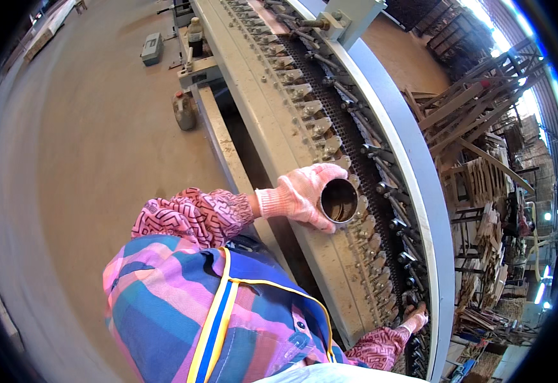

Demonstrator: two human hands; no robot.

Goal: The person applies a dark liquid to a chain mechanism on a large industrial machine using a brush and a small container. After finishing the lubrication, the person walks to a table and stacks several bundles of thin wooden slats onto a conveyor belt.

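Observation:
My left hand, in a pale pink knitted glove, is wrapped round a round metal cup. The cup is held over the machine's beige bed, its mouth facing up, and something brownish lies inside. At the lower right my right hand reaches in among the dark metal rods along the machine's far side. Its fingers are bent at a dark part there, and what they grip is too small to make out. A dark perforated chain belt runs between these rods and a row of small metal clamps.
A pale curved guard rail borders the machine's right side, with a grey bracket on top. On the floor to the left are a grey toolbox and a plastic jug. A bottle stands beside the machine. Stacked wood fills the right.

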